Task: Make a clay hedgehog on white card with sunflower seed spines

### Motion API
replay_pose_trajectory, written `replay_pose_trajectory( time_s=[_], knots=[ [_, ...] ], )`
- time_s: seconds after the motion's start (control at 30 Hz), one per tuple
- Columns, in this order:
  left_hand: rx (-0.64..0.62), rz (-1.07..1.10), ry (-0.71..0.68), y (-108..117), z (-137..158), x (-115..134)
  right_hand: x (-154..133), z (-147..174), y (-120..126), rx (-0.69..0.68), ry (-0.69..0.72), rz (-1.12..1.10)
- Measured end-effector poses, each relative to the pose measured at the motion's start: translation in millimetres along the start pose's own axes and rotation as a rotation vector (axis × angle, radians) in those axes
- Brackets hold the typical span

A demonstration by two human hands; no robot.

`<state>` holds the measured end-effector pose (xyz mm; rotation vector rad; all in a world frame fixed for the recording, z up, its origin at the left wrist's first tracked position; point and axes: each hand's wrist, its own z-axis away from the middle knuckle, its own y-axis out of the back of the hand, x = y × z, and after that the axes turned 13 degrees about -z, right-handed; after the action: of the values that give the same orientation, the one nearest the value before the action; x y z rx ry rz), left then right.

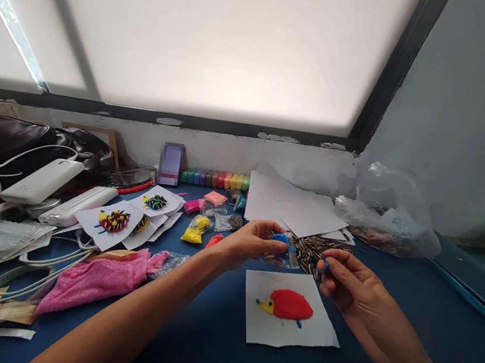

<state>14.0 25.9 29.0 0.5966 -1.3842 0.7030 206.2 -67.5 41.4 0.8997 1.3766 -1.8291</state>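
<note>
My left hand (pixel 259 243) grips a small clear bag of blue clay (pixel 280 240) just beyond the paper. In my right hand (pixel 351 286), a tiny bit of blue clay (pixel 326 265) is pinched between thumb and fingers. Below and between the hands lies a white sheet (pixel 259 329) with a clay hedgehog (pixel 293 305) on it. The hedgehog has a red body, a yellow face, a blue nose and one blue foot; a second foot is only a pencil outline. Behind my hands is a pile of striped sunflower seeds (pixel 313 250).
Finished clay pictures (pixel 114 221) lie at the left near white power banks (pixel 75 205) and a pink cloth (pixel 102 279). Bags of yellow clay (pixel 196 230) and blank sheets (pixel 288 202) are farther back. A plastic bag (pixel 392 217) stands at the right.
</note>
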Motion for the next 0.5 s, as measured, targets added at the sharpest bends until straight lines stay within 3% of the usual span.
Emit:
replay_pose_trajectory(
  time_s=[0.1,0.17,0.3,0.4,0.47,0.5],
  knots=[
    [0.005,-0.058,0.031,8,-2,-2,2,0,0,0.013,-0.008,0.053],
    [0.043,-0.224,0.035,17,-2,-4,3,-1,-1,0.003,0.004,0.080],
    [0.291,-0.866,-0.043,34,-3,-7,3,-1,-2,-0.023,0.050,0.152],
    [0.503,-0.987,-0.166,25,2,1,1,1,-4,-0.005,0.079,0.162],
    [0.471,-0.898,-0.230,6,7,9,-1,3,-6,0.009,0.096,0.152],
    [0.320,-0.769,-0.201,-5,9,12,-1,3,-7,0.013,0.109,0.155]
  ],
)
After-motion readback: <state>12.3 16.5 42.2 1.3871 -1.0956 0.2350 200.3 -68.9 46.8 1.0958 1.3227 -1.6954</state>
